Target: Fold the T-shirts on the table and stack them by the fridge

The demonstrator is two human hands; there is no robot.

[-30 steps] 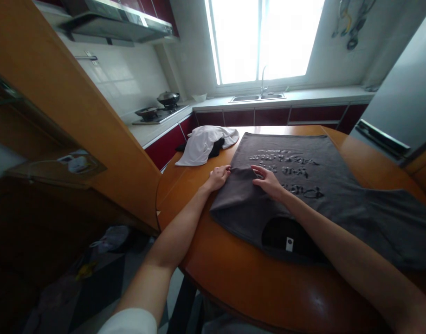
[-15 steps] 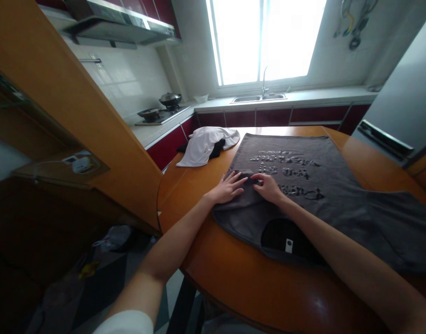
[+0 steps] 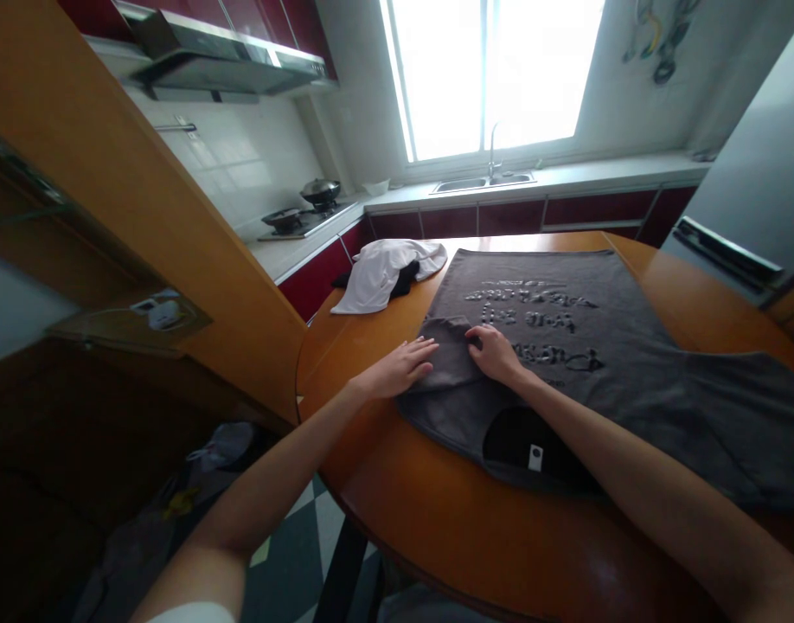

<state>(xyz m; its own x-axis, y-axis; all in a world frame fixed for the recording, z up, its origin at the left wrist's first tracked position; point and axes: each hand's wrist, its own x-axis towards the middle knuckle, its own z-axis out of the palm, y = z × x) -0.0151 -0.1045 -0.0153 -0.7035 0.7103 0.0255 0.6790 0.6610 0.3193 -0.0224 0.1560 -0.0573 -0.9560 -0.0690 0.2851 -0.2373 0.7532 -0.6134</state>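
Observation:
A dark grey shirt (image 3: pixel 630 381) with raised dark lettering lies spread on the round wooden table (image 3: pixel 397 484), its neck opening and white label towards me. The sleeve (image 3: pixel 452 355) on the left is folded over onto the shirt. My left hand (image 3: pixel 403 365) lies with fingers stretched out at the outer edge of this sleeve, holding nothing. My right hand (image 3: pixel 494 353) has its thumb and fingers pinched at the sleeve's inner edge, beside the lettering.
A white garment (image 3: pixel 377 277) and a black one (image 3: pixel 406 277) lie bunched at the table's far left. Beyond are a stove with pans (image 3: pixel 319 192), a sink (image 3: pixel 484 183) and, at right, a fridge (image 3: pixel 747 156).
My left hand has slid left, off the folded sleeve's middle to its outer edge. The sleeve fabric shows flatter. My right hand has hardly moved.

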